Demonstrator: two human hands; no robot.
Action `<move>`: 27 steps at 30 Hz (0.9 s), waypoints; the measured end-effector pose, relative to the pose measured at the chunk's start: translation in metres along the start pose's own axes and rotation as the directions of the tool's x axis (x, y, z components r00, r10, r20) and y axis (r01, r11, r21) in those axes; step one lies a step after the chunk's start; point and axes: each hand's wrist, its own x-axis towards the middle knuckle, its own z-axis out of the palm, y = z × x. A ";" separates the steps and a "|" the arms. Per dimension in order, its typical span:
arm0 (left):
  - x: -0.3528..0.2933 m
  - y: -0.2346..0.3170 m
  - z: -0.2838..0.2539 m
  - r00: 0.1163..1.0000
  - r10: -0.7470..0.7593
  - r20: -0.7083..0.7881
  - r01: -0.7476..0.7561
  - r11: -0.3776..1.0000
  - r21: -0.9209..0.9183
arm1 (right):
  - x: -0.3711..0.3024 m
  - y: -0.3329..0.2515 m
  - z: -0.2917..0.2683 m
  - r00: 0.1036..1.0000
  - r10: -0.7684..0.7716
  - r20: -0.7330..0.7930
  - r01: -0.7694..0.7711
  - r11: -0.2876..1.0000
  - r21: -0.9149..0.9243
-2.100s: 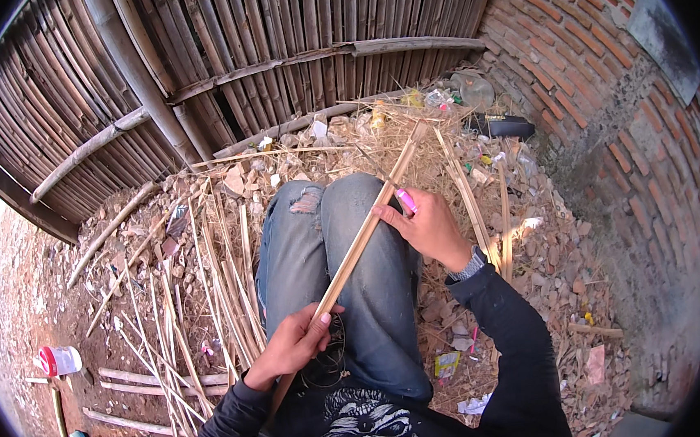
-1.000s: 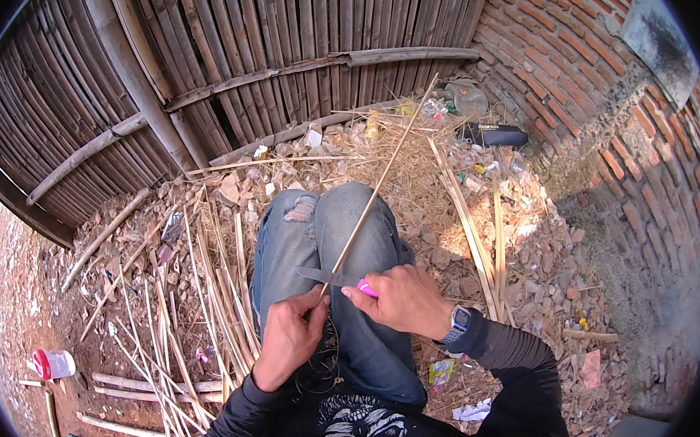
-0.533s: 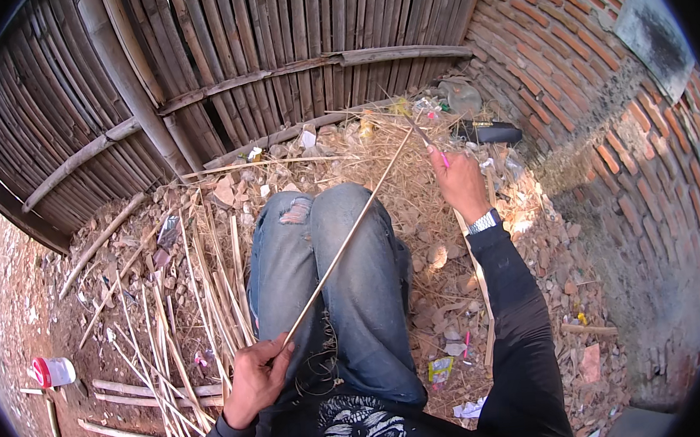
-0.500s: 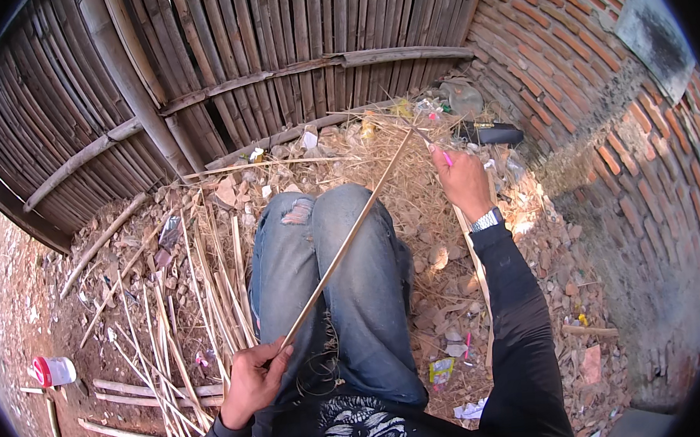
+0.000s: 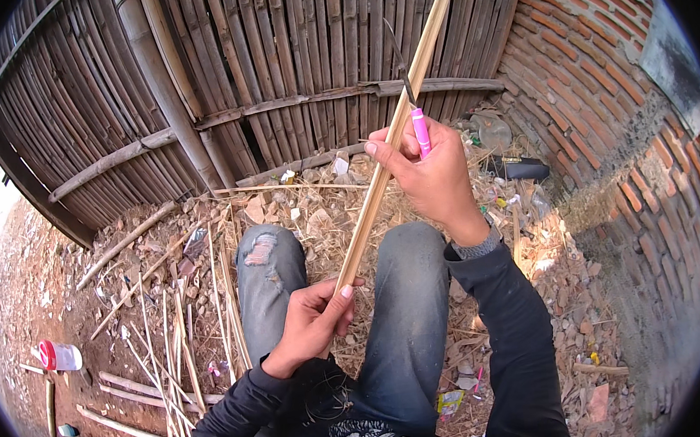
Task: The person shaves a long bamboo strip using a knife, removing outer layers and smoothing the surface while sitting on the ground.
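A pale split bamboo strip [image 5: 372, 204] slants up and away in front of me, its far end frayed. My left hand [image 5: 315, 321] is closed round the strip's near end, just above my knees. Higher up, my right hand [image 5: 439, 180] is closed on a knife [image 5: 420, 132] with a pink handle, its thin dark blade pointing upward across the strip. The right thumb and finger also press on the strip's middle. Part of the knife handle is hidden in the palm.
A pile of thin bamboo strips [image 5: 181, 347] lies left of my legs. Beyond it stands a clear jar with a red lid [image 5: 63, 356]. A bamboo wall [image 5: 287, 51] rises ahead, a brick wall [image 5: 579, 94] at the right. Rubble and straw cover the ground; a black object [image 5: 519, 169] lies near the corner.
Both hands have risen, and the strip is now raised and steeper, its far end up before the bamboo wall. The right hand has come in to the strip. My knees have moved apart.
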 end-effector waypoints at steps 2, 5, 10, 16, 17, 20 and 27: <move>0.036 0.016 -0.005 0.998 0.056 0.042 -0.057 0.998 0.027 | 0.024 -0.019 -0.003 0.999 -0.030 -0.045 0.025 0.995 -0.097; 0.086 0.050 -0.017 0.980 0.194 0.034 -0.196 0.972 0.127 | 0.055 -0.018 -0.005 0.998 -0.036 -0.060 0.035 0.999 -0.029; 0.148 0.079 -0.024 0.964 0.260 0.061 -0.266 0.955 0.130 | 0.084 0.005 0.001 0.998 0.060 0.033 -0.063 0.993 0.103; 0.168 0.047 -0.040 0.990 0.015 0.139 -0.018 1.000 0.014 | 0.055 0.086 0.004 0.956 0.269 0.121 -0.281 0.955 0.094; 0.164 0.039 -0.043 0.987 -0.031 0.160 0.031 1.000 0.005 | 0.048 0.099 0.002 0.956 0.273 0.110 -0.285 0.951 0.120; 0.157 0.022 -0.056 0.960 -0.172 0.223 0.169 0.985 0.032 | 0.050 0.119 -0.011 0.953 0.297 0.058 -0.301 0.946 0.120; 0.165 0.035 -0.072 0.955 -0.253 0.157 0.225 0.958 0.175 | 0.074 0.157 -0.037 0.946 0.301 -0.122 -0.291 0.952 0.094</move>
